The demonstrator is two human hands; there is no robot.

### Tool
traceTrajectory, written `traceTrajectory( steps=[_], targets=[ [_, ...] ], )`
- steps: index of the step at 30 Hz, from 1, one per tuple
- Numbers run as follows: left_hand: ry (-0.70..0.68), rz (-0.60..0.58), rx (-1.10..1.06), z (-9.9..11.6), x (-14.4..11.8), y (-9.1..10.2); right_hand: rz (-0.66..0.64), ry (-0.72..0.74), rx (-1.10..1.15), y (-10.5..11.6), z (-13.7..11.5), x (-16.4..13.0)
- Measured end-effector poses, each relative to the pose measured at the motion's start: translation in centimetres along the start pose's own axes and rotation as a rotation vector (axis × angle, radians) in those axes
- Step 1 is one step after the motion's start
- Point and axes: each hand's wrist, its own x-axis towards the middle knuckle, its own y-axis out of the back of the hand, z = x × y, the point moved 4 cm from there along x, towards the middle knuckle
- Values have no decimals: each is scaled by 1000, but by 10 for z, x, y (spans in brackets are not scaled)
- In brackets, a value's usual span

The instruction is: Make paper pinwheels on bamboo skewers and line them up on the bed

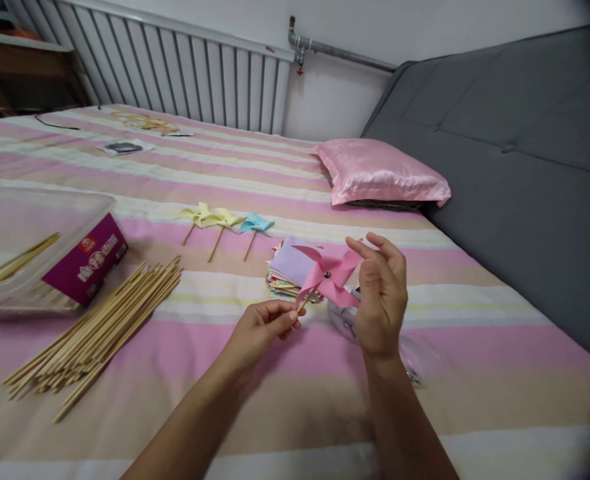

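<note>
Far left, a loose bundle of wooden sticks (95,333) lies unused on the bed, and three finished pinwheels (225,221) sit beyond them. My left hand (262,327) pinches the stick of a pink pinwheel (329,275) above the paper stack (289,270); my right hand (381,293) touches one vane, fingertips closed lightly, so this fourth looks nearly done.

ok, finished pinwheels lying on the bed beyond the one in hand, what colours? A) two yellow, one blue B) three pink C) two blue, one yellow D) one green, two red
A: two yellow pinwheels and one blue pinwheel lie side by side beyond the pink pinwheel that the left hand holds by its stick.
</note>
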Motion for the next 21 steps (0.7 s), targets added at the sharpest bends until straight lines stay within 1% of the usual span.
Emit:
traceTrajectory(
  steps=[5, 11, 15, 21],
  targets=[
    [6, 6, 20, 2, 0, 0, 11, 54, -133, 0, 2, 0],
    [-1, 37, 4, 5, -1, 0, 35, 80, -252, -1, -1, -2],
    [5, 64, -12, 3, 0, 2, 49, 91, -270, -1, -4, -3],
    [1, 83, -34, 2, 1, 4, 36, 101, -285, -3, -5, -4]
  ],
)
